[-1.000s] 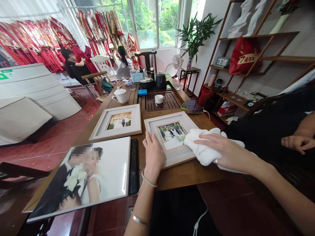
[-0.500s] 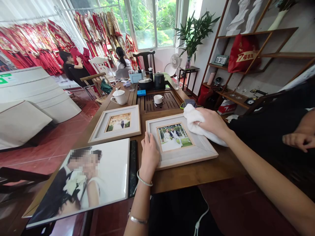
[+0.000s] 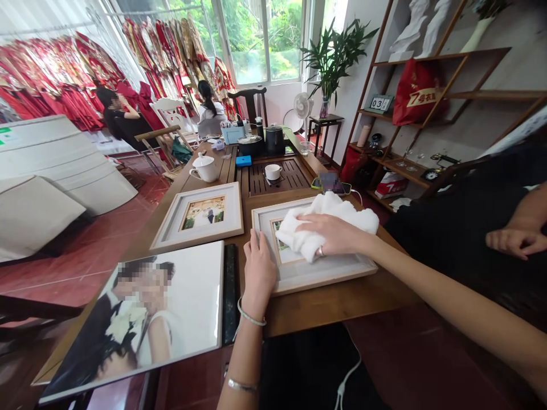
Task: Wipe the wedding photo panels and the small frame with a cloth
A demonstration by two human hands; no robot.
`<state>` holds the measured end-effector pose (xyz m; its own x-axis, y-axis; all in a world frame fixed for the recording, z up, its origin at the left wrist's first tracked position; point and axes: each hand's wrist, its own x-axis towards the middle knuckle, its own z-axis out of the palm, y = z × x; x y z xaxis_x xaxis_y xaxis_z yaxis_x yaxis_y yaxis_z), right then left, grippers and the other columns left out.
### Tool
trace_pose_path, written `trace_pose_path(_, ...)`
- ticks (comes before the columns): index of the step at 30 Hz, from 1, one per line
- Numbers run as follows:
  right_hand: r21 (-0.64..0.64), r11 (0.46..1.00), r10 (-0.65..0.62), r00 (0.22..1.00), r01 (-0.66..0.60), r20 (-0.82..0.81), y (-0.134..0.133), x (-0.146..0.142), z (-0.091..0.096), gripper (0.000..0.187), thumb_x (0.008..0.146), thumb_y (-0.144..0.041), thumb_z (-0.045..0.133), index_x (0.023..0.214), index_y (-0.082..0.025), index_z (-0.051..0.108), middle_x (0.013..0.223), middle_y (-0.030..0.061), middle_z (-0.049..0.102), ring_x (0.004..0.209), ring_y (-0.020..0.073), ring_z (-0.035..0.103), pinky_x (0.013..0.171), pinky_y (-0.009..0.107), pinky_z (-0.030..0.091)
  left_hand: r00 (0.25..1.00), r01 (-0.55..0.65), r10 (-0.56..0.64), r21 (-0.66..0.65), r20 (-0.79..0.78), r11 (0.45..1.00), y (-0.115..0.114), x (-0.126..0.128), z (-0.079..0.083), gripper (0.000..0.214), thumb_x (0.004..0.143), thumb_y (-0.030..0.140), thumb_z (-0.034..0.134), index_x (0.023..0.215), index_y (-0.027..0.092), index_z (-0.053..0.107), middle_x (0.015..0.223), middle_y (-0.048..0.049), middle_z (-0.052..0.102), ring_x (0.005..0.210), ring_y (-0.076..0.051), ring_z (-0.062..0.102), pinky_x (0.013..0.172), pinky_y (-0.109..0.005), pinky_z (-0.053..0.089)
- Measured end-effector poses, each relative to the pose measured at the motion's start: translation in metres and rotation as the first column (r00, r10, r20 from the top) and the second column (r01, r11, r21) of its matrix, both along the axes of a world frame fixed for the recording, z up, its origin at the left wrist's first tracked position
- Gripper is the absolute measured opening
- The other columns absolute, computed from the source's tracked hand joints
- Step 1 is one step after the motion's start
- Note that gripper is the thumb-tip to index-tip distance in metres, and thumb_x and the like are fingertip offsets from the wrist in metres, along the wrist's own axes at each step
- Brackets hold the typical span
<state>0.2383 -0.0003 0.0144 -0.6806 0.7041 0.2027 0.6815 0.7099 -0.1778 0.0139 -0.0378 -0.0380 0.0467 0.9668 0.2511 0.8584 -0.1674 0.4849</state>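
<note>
A white cloth (image 3: pixel 327 219) lies bunched under my right hand (image 3: pixel 327 232), whose fingers are closed on it. It presses on the face of a light wooden picture frame (image 3: pixel 342 266) and covers most of the photo inside. My left hand (image 3: pixel 260 263) grips that frame at its left edge, fingers along the side, thumb hidden. To the left lies a second picture frame (image 3: pixel 205 242) with a couple's photo. Closer to me, a large photo panel (image 3: pixel 192 302) of a couple overhangs the table edge, with a dark strip (image 3: pixel 229 290) beside it.
Behind the frames on the wooden table (image 3: pixel 325 304) are a phone (image 3: pixel 331 183) on a cable, a slatted tea tray (image 3: pixel 256 181) with a white cup (image 3: pixel 272 171), and a lidded white teapot (image 3: pixel 204 168). Another person's hand (image 3: pixel 513 242) shows at right. Two people sit farther back.
My right hand has moved the cloth left and toward me, from the frame's upper right corner onto its middle, spreading it over the photo. My left hand stays at the frame's edge.
</note>
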Motion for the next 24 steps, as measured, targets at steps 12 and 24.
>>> trace_pose_path(12,0.196,0.696,-0.640,0.720,0.691,-0.269,0.008,0.060,-0.010,0.059,0.080,-0.036,0.061,0.137,-0.023,0.050,0.118,0.0142,0.059,0.106,0.0364,0.057,0.088,0.049,0.048,0.999,0.013,-0.013,0.001,-0.046,1.000,0.000,0.000,0.001,0.066,0.075,-0.008,0.029,0.139,0.002,0.044,0.154,-0.0273,0.033,0.136,-0.037,0.040,0.109,-0.056,0.037)
trace_pose_path(24,0.044,0.789,-0.613,0.784,0.612,0.094,0.061,0.012,0.005,0.061,0.083,-0.053,0.057,0.139,-0.030,0.050,0.134,0.0129,0.054,0.115,0.0391,0.054,0.090,0.050,0.045,0.997,-0.003,0.003,0.000,-0.080,1.000,-0.001,0.000,0.004,0.062,0.074,-0.010,0.032,0.131,0.003,0.053,0.153,-0.0264,0.034,0.135,-0.035,0.043,0.108,-0.052,0.041)
